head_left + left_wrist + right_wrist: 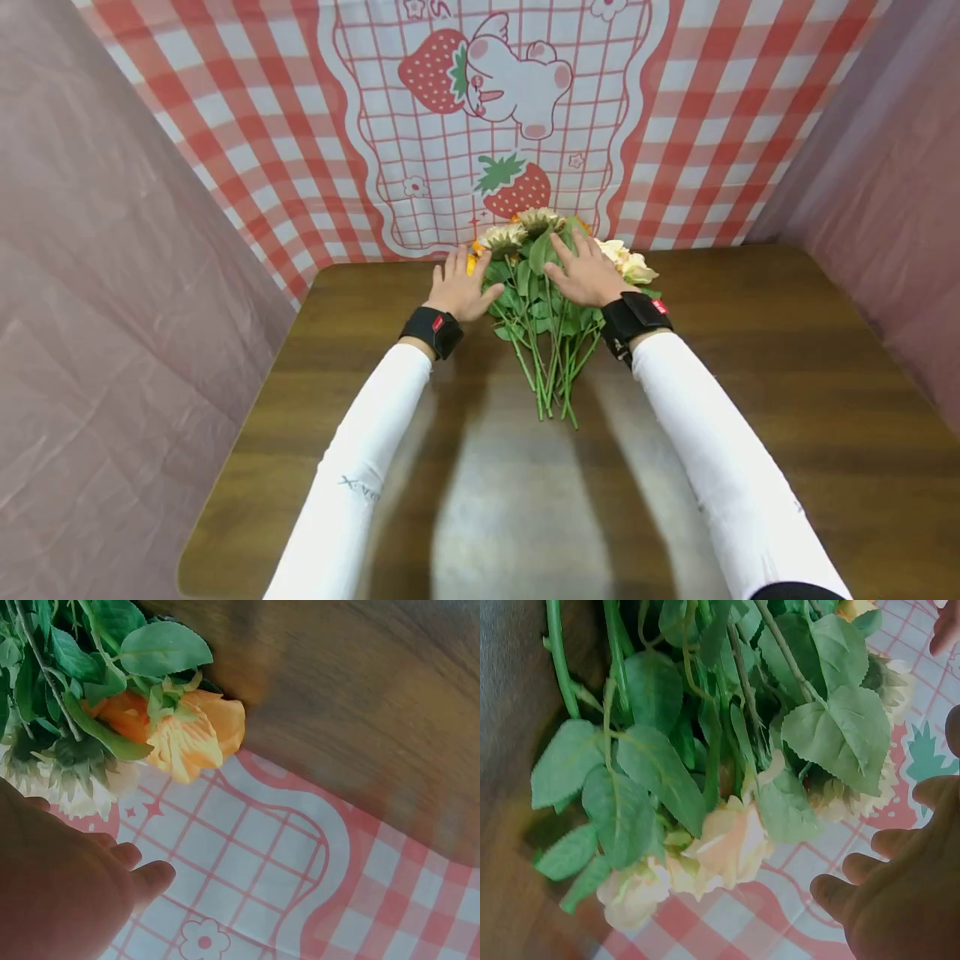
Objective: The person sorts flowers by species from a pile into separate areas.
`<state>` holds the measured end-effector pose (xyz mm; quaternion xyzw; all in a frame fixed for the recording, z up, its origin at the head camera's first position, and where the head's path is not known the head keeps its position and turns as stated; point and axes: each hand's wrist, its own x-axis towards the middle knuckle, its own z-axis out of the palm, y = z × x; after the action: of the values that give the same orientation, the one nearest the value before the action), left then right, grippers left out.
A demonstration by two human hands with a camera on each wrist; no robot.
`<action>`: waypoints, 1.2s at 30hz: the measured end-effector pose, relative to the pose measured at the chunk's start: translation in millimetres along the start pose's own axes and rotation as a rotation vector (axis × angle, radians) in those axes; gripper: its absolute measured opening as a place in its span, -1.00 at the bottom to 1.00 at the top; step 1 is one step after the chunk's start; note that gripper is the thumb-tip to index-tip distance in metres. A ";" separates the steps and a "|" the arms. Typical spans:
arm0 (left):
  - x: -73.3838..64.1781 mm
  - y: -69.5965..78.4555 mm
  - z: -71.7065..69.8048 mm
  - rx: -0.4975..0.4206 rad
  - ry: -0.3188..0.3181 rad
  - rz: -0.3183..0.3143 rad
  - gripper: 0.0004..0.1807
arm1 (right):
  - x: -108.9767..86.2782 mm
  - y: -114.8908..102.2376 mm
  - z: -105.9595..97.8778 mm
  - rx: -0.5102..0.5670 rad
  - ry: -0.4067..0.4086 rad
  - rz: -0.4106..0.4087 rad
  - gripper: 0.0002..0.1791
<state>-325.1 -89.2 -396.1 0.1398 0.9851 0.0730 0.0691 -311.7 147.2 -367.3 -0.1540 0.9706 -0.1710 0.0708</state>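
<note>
A bunch of flowers [542,317] lies on the table, blooms toward the back and green stems [551,379] toward the front. My left hand [459,287] is over its left edge, fingers spread and straight. Spread the same way, my right hand [588,273] overlaps the leaves and blooms at the right in the head view. Two pale, many-petalled blooms [504,237] show their green backs between the hands. An orange flower [195,735] hangs at the left side of the bunch, and cream-peach roses [731,844] sit at the right side, among broad leaves [840,735].
Behind the bunch hangs a red-and-white checked cloth [712,108] with strawberry prints, meeting the back edge of the brown wooden table [765,400]. Pinkish-grey curtains [127,275] close in both sides. A bright reflection lies on the table's front middle.
</note>
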 end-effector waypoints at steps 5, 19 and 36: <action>-5.8 -1.0 8.3 -0.045 -0.015 0.006 -0.21 | -4.2 7.1 10.0 0.013 0.003 -0.037 -0.31; -13.3 21.9 16.4 -0.052 0.000 0.107 -0.18 | -16.3 15.5 11.8 0.156 0.049 -0.035 -0.24; -22.7 91.9 66.2 0.147 -0.020 0.239 -0.18 | -54.8 42.6 37.6 0.427 0.179 -0.005 -0.17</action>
<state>-268.7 -0.1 -443.3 0.2614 0.9634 0.0068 0.0595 -264.6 191.2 -412.8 -0.1219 0.9144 -0.3857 0.0148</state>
